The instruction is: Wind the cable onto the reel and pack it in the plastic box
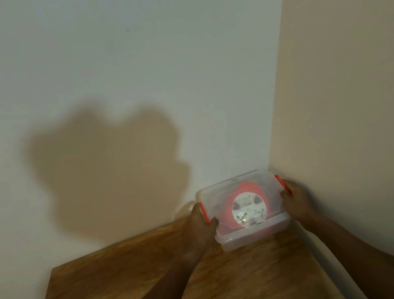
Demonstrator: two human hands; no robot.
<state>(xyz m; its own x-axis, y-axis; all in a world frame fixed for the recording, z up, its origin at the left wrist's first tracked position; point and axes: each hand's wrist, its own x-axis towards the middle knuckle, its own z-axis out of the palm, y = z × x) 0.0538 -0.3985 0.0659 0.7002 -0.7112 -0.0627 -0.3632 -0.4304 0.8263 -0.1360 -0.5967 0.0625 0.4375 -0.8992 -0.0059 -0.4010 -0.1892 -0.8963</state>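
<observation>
The left hand (198,223) and right hand (297,200) each curl closed around an end of the clear lidded plastic box (246,210), lower right of frame, at its orange clips (204,213); the orange cable wound on its pale round reel (249,209) lies inside. Press both clips evenly, I judge, keeping the box flat on the brown wooden table (161,285).

A wooden worktop (140,284) with a warm brown grain fills a room corner. A pale, plain wall (97,61) stands behind it and a cream wall (360,69) runs along its right side. A broad soft shadow (106,175) lies on the pale wall.
</observation>
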